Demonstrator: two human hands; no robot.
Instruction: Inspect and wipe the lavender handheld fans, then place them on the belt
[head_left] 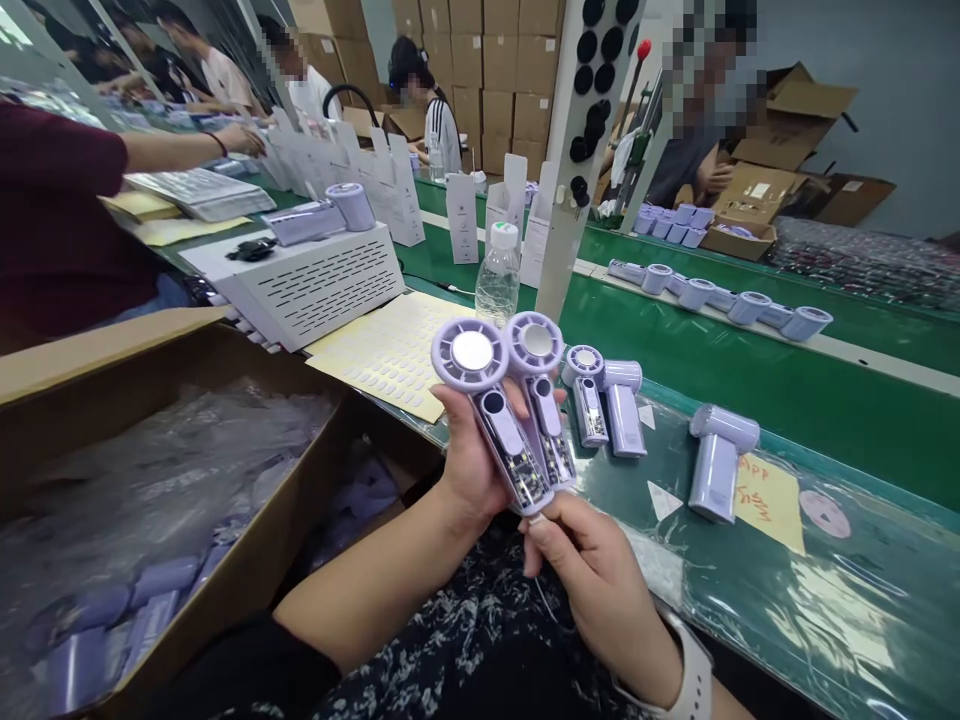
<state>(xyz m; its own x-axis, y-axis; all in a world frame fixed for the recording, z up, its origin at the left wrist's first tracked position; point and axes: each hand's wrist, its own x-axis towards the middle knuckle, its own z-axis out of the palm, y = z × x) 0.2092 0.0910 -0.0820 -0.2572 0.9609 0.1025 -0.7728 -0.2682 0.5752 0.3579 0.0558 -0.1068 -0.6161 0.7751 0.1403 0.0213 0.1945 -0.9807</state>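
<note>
My left hand (pixel 469 455) is closed around two lilac handheld fans (pixel 517 400) held side by side, round heads up and faces toward me. My right hand (pixel 592 570) sits just below them, fingers curled, pinching at the bottom ends of the handles; a thin strand hangs from it. On the green bench just right of the held fans lie two more fans (pixel 604 400), and a third fan (pixel 716 455) lies further right beside a yellow note (pixel 772 500).
A cardboard box (pixel 105 350) of bagged fans stands at my left. A white vented machine (pixel 315 280), a yellow sticker sheet (pixel 390 350) and a water bottle (pixel 497 275) are ahead. Fans line the conveyor (pixel 720 300). Other people work at left and behind.
</note>
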